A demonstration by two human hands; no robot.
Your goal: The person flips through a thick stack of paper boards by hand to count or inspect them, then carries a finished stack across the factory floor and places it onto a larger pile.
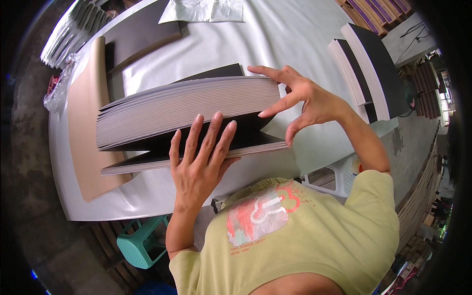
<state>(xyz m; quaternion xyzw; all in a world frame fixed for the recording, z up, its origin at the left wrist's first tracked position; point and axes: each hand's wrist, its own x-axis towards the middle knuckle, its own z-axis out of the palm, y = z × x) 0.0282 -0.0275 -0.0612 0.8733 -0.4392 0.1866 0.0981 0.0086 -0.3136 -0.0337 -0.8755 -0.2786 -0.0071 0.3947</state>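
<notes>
A thick stack of black-faced sheets with pale edges (196, 98) is fanned apart in front of me, a dark gap parting its thick far part from a thin near part (147, 161). My left hand (199, 160) lies across the near part's edge, fingers stretched toward the dark gap and thumb to the right. At the stack's right end is my right hand (305, 96), fingers spread wide. One of its fingers reaches over the far corner, another points into the gap, and the thumb is by the near part's corner. What binds the sheets, if anything, is hidden.
Brown paper (88, 128) lies at the left under the stack's end. Behind it is a large dark board (142, 37); a silvery plastic bag (201, 11) is at the far edge. Two more black-and-white stacks (371, 69) stand right. A green stool (140, 246) is below the table.
</notes>
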